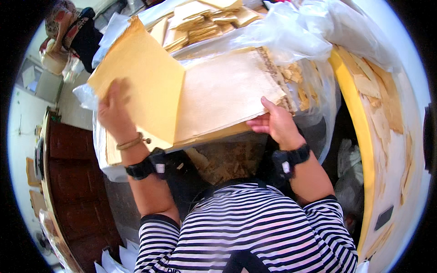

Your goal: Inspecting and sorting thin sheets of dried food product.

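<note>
A large yellow sheet (145,73) with a ragged top edge stands raised and tilted on the left, bending along a fold-like line. To its right lies a pale cream sheet (223,91) on a stack with rough, brownish edges. My left hand (114,107) is over the yellow sheet, its fingers smeared by motion; whether it grips the sheet is unclear. At the near right corner of the stack, my right hand (277,125) is closed on the pale sheet's edge, thumb on top and fingers low at the front.
Piled yellowish folded sheets (205,25) lie at the back beside crumpled clear plastic (300,32). Broken flakes (296,75) lie right of the stack. A yellow-edged white table (368,182) runs along the right, a dark brown cabinet (79,182) on the left. Another person (75,29) is far left.
</note>
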Available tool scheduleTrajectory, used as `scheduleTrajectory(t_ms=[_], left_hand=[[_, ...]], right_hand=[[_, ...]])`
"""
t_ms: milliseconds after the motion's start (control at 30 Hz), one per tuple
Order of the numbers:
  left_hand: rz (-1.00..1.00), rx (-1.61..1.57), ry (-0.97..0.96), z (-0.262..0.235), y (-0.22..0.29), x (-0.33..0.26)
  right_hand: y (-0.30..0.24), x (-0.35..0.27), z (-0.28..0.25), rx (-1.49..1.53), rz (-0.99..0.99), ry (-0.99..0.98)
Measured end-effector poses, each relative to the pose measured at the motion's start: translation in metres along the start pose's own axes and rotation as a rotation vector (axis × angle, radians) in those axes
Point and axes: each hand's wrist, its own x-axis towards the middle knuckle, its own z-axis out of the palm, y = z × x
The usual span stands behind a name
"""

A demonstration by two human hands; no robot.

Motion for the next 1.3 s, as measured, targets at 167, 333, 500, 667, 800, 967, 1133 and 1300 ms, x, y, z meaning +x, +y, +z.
scheduleTrajectory(t_ms=[167,333,500,667,800,967,1133,1300], left_hand=[[0.639,0.468,-0.267,0.038,0.011,-0.059],[0.747,0.218,-0.645,0.058,0.038,-0.131],[0.805,0.162,-0.732,0.007,0.003,-0.169],[0.748,0.464,-0.935,-0.016,-0.031,-0.182],[0.589,0.771,-0.917,-0.019,-0.055,-0.176],[0.287,0.867,-0.831,-0.023,-0.043,-0.143],[0.497,0.92,-0.78,-0.025,-0.057,-0.144],[0.517,0.762,-0.691,-0.031,-0.086,-0.126]], right_hand=[[-0.01,-0.044,0.017,-0.545,0.074,-0.296],[0.02,-0.035,0.036,-0.019,-0.365,-0.543],[0.024,-0.024,0.05,0.172,-0.093,-0.412],[0.019,-0.008,0.068,-0.251,-0.048,-0.095],[-0.016,-0.007,0.101,-0.504,-0.311,-0.086],[-0.05,-0.013,0.15,-0.687,-0.46,-0.215],[-0.068,-0.015,0.178,-0.573,-0.609,-0.284],[-0.075,-0.019,0.206,-0.483,-0.765,-0.42]])
